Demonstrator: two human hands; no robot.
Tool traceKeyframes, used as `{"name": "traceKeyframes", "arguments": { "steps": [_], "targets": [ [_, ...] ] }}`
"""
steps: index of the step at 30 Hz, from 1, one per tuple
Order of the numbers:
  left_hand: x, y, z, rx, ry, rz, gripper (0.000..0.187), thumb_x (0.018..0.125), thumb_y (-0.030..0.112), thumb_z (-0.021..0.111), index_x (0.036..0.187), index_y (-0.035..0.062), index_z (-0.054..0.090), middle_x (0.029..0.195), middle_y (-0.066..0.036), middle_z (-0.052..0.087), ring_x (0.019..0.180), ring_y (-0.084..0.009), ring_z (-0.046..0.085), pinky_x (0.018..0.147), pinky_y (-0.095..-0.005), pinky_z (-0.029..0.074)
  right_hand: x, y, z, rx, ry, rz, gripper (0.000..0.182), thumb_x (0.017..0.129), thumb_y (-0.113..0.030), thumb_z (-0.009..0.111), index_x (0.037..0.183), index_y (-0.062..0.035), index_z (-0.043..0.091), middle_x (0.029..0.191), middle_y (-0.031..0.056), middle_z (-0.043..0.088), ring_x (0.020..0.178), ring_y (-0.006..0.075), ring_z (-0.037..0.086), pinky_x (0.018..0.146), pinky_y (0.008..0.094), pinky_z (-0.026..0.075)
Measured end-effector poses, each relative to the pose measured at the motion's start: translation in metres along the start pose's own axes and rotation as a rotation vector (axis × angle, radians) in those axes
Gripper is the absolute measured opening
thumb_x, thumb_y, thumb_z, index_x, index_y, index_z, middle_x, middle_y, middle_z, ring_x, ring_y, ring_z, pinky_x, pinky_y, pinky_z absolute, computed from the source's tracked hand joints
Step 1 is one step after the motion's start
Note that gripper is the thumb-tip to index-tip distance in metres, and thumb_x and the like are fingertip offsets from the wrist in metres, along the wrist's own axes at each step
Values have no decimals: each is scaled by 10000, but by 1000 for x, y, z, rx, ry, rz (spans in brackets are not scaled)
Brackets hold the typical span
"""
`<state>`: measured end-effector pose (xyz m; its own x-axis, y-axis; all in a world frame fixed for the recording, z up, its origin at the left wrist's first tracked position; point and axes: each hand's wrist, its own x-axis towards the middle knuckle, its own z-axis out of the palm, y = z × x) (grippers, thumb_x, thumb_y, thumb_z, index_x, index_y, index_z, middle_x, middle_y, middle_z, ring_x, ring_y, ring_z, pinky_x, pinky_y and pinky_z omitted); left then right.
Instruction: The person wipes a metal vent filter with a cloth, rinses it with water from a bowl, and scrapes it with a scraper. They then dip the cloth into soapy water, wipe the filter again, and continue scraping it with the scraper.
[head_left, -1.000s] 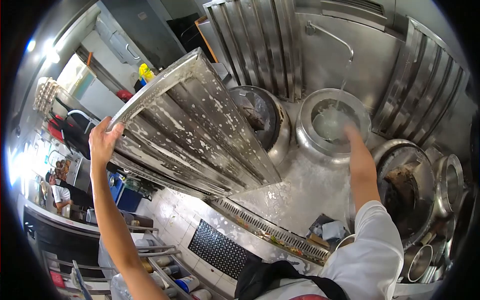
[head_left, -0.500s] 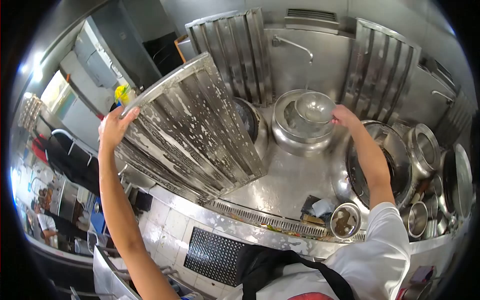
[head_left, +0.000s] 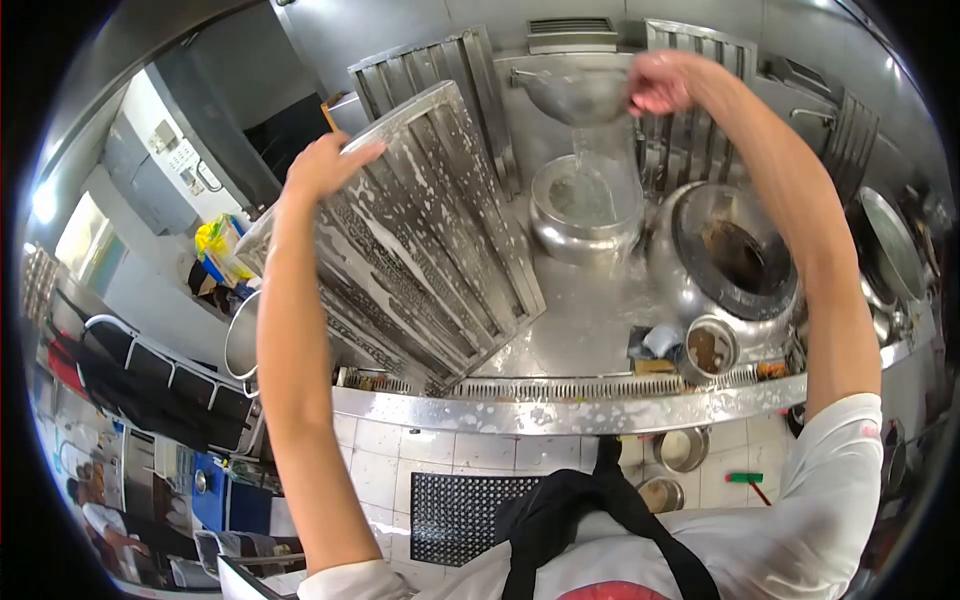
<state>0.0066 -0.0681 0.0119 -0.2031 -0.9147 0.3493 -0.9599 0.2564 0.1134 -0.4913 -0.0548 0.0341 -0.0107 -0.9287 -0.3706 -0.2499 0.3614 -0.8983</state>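
Observation:
A soapy ridged metal panel (head_left: 420, 240) leans on the steel counter, its top edge gripped by my left hand (head_left: 330, 165). My right hand (head_left: 662, 84), fingers closed, holds up a round metal bowl (head_left: 583, 97) near the back wall. Water streams down from the bowl towards a large steel pot (head_left: 585, 235) that has water inside. The bowl hides part of the wall tap (head_left: 522, 76).
Two more ridged panels (head_left: 435, 95) (head_left: 690, 125) lean on the back wall. A round stove opening (head_left: 735, 250) is at the right. A small pot (head_left: 711, 348) with brown liquid sits near the drain strip (head_left: 560, 388). Another person (head_left: 110, 525) is at the far left.
My right hand has lifted the bowl up from the pot, and water now falls from it. My view has shifted; my left hand still holds the panel.

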Motion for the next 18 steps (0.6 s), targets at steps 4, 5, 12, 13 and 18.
{"name": "traceKeyframes", "arguments": {
  "steps": [4, 5, 12, 13, 18],
  "targets": [
    [50, 41, 19, -52, 39, 232, 846, 848, 711, 649, 1403, 76, 587, 1295, -218, 670, 1237, -379, 619, 1049, -464, 474, 2, -65, 35, -23, 51, 8, 219, 953, -149, 543, 842, 19, 629, 709, 166, 693, 487, 138, 658, 476, 239, 606],
    [67, 46, 28, -46, 141, 371, 779, 879, 661, 640, 1437, 123, 560, 1317, -209, 658, 1253, -383, 603, 1059, -470, 467, 4, -83, 43, -95, 52, -6, 228, 974, -176, 520, 928, 29, 609, 767, 173, 698, 564, 167, 669, 534, 262, 611],
    [68, 40, 19, -7, 42, 384, 540, 973, 519, 578, 1431, 233, 578, 1334, -168, 654, 1249, -406, 584, 1062, -485, 463, 32, -153, 70, -1399, -456, -664, 526, 1083, -310, 394, 1418, 91, 448, 1091, 247, 708, 954, 328, 725, 842, 398, 635],
    [55, 32, 11, -42, 32, 360, 542, 974, 533, 574, 1410, 212, 602, 1324, -171, 661, 1244, -403, 594, 1064, -475, 463, 12, -156, 99, -899, -225, -403, 523, 1087, -292, 378, 1424, 105, 426, 1094, 272, 698, 961, 340, 722, 851, 410, 632],
    [-1, -68, -8, -168, 47, 325, 570, 980, 570, 567, 1388, 176, 626, 1305, -171, 678, 1245, -368, 617, 1063, -433, 464, -28, -158, 165, -464, -17, -149, 535, 1095, -280, 346, 1446, 124, 360, 1151, 304, 664, 1065, 349, 689, 950, 446, 595]
  ]
}}
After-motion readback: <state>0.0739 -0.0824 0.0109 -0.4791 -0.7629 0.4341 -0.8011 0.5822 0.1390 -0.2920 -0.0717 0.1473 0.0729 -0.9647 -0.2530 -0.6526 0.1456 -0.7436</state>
